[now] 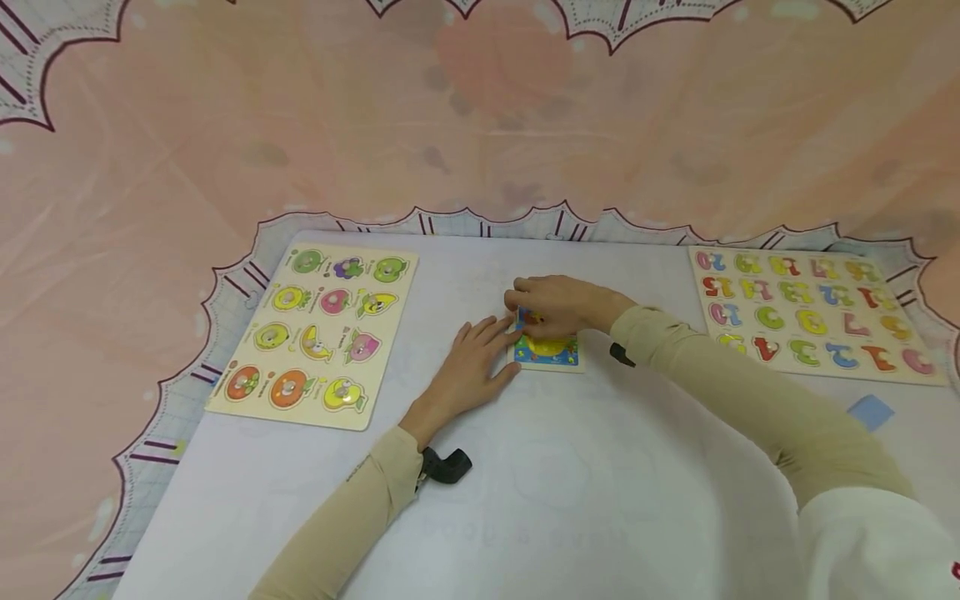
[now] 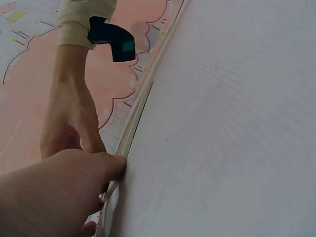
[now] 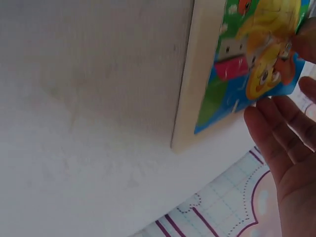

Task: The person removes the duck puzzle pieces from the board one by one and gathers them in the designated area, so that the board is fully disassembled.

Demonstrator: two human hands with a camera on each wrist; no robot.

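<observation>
Here, white surface [image 1: 570, 467], peach cloth [image 1: 360, 133]

Three boards total: one cream rectangular fruit board [image 1: 371, 372] with twelve colourful fruit pieces [image 1: 288, 388], one cream rectangular number board [image 1: 790, 317], and one little blue-and-yellow picture board [image 1: 553, 353]. Plus two bare hands [image 1: 468, 365] [image 1: 570, 302], two black plastic wrist gadgets [image 1: 448, 467], one flat light-blue piece [image 1: 872, 412].

Sleeved forearms [image 1: 351, 504] angled inward, left fingers [image 1: 497, 331] extended, slightly spread, right fingers [image 1: 517, 297] bent downward just beside them
</observation>
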